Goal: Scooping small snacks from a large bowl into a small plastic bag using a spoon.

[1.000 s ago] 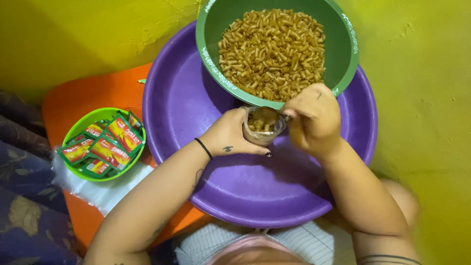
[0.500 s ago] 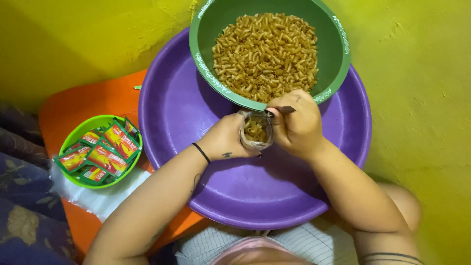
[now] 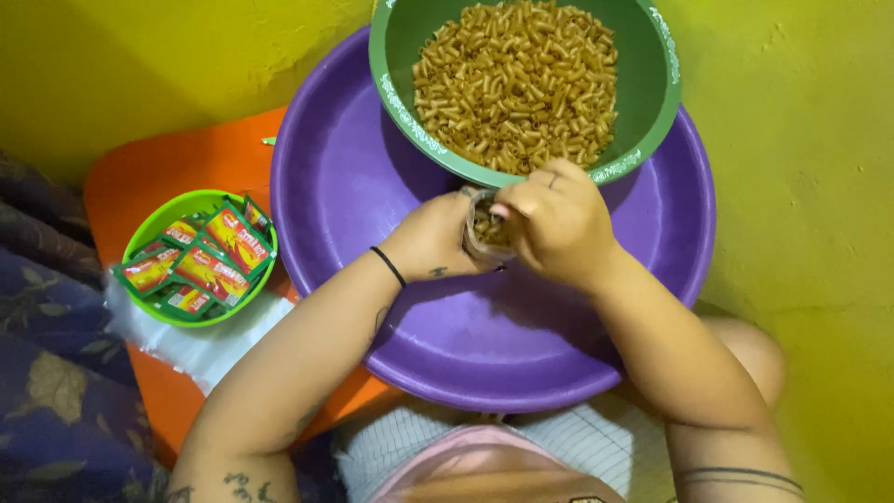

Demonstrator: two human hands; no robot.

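A small clear bag (image 3: 484, 231) partly filled with brown macaroni sits between both hands over the purple basin (image 3: 372, 196). My left hand (image 3: 433, 237) grips the bag's left side; a black band circles its wrist. My right hand (image 3: 559, 224) pinches the bag's top from the right, fingers bent over its mouth. Just behind the hands, a green bowl (image 3: 652, 102) full of dry brown macaroni (image 3: 517, 84) rests on the basin's far rim.
A small light-green bowl (image 3: 154, 219) holding several red and green sachets stands on an orange surface (image 3: 186, 163) at left, with a stack of clear plastic bags (image 3: 209, 345) under it. Patterned dark fabric (image 3: 47, 373) lies far left. Yellow wall surrounds.
Both hands and the bag have shifted slightly up toward the green bowl's rim. My right hand's fingers now cover the bag's mouth more, hiding most of the macaroni inside.
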